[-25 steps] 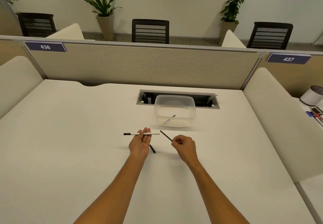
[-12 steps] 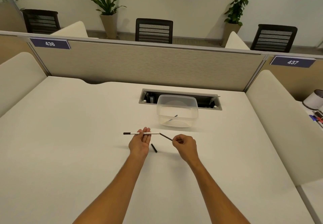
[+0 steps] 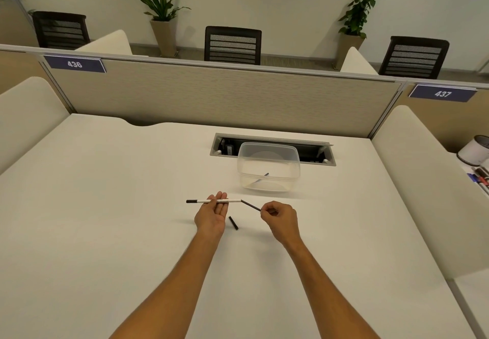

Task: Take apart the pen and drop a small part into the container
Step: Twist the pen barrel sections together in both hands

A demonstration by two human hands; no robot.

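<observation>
My left hand [image 3: 213, 214] holds a white pen barrel [image 3: 232, 201] level, its black end pointing left. My right hand [image 3: 280, 219] pinches a thin dark refill [image 3: 251, 205], whose far tip meets the barrel's right end. A short black pen piece [image 3: 233, 223] lies on the desk between my hands. Beyond them stands a clear plastic container [image 3: 268, 151] with a small pen part [image 3: 262, 178] inside.
A cable slot [image 3: 222, 144] is cut into the white desk just behind the container. Grey partitions close the back and sides. A white cup [image 3: 473, 152] and several markers [image 3: 480, 177] sit on the neighbouring desk at the right.
My right hand has brought the dark refill leftward until its tip touches the barrel's right end. The left hand holds still.
</observation>
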